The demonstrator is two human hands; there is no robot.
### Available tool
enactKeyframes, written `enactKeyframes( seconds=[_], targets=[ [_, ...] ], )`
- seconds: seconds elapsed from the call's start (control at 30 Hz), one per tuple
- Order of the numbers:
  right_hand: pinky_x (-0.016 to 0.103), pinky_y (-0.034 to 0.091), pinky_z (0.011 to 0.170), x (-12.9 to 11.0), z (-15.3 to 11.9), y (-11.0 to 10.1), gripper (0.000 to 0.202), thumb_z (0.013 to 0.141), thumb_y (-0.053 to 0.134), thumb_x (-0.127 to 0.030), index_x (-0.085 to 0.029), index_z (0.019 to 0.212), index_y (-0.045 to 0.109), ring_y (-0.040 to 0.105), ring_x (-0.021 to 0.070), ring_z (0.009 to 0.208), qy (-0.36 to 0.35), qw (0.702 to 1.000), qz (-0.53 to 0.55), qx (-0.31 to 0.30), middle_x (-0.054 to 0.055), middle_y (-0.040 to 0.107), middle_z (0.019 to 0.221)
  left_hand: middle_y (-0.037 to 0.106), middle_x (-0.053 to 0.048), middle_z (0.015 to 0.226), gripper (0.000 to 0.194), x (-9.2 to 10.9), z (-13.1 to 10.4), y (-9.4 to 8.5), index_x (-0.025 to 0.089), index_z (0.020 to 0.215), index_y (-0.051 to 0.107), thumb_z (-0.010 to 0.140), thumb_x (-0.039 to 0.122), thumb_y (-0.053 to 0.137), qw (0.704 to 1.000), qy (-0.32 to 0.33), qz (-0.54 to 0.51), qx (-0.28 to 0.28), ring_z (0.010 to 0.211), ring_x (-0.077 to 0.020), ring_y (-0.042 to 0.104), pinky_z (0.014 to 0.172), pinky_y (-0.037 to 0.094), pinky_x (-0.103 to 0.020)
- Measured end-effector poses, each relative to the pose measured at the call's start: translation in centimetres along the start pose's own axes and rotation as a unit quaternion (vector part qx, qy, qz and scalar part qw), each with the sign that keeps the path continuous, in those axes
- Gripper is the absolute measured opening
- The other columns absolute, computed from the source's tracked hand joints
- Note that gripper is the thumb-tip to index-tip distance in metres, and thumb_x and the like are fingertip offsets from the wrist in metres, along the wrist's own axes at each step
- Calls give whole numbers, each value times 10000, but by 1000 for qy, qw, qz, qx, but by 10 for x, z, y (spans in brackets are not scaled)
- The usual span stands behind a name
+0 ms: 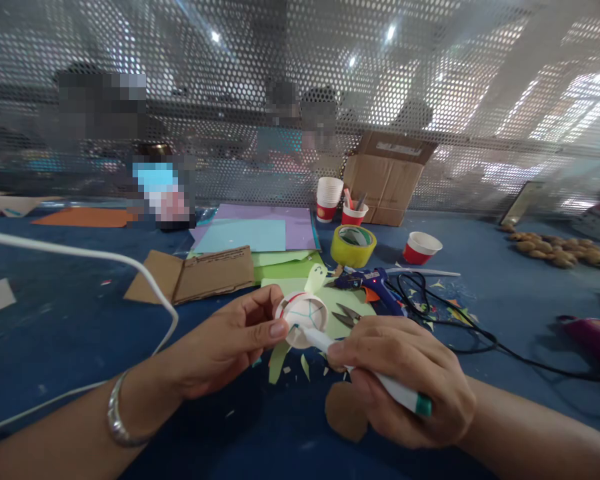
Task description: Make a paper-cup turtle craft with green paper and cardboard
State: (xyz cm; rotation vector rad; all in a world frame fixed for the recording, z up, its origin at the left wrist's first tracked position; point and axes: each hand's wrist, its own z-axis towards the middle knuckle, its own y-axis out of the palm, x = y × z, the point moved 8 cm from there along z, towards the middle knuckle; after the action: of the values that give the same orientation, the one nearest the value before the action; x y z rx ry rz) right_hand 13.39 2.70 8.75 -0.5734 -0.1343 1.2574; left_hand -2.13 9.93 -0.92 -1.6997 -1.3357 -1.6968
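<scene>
My left hand (240,337) pinches the rim of a shallow round white paper piece (307,313), like a paper cup's bottom, with green lines drawn on its inside. In my right hand (405,380) is a white marker (397,390) with a green end, its tip touching or close to the white surface. A pale green paper shape with a drawn face (317,278) stands up behind the round piece. Scissors (347,315) lie just beyond my right hand, partly hidden. Below the marker lies a brown cardboard disc (347,412).
Behind my hands are a blue glue gun (375,285) with a black cord, yellow tape (353,247), a red-and-white cup (422,248), stacked cups (329,199) and folded cardboard (213,275). A white cable (130,263) crosses the left side. A perforated metal screen (240,100) stands at the back.
</scene>
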Motion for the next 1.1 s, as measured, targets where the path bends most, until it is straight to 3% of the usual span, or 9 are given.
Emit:
enactKeyframes(
  seconds=[0.2,0.8,1.1],
  targets=[
    [277,630,661,1,4,-3,233,780,563,1,-69,963,690,736,163,667,-6,1000,-14,-10,68,776,753,553,23,849,402,-2,-2,-1,207,871,562,729,446,853,1000,-5,-4,-4,804,-131,478,710,368,-249],
    [299,628,612,-5,-6,1,279,777,539,-28,-107,1007,676,737,182,691,-8,1000,8,17,54,779,800,617,-16,876,320,1,-1,-5,206,907,639,753,417,823,999,-4,-8,35,799,-158,551,662,414,-262],
    [287,612,599,-3,-6,0,248,764,552,-20,-88,961,688,719,174,663,-3,1000,9,10,57,758,758,598,12,921,405,-1,-3,-9,238,964,611,708,399,879,997,-15,-51,55,877,-149,544,766,434,-256]
  ],
)
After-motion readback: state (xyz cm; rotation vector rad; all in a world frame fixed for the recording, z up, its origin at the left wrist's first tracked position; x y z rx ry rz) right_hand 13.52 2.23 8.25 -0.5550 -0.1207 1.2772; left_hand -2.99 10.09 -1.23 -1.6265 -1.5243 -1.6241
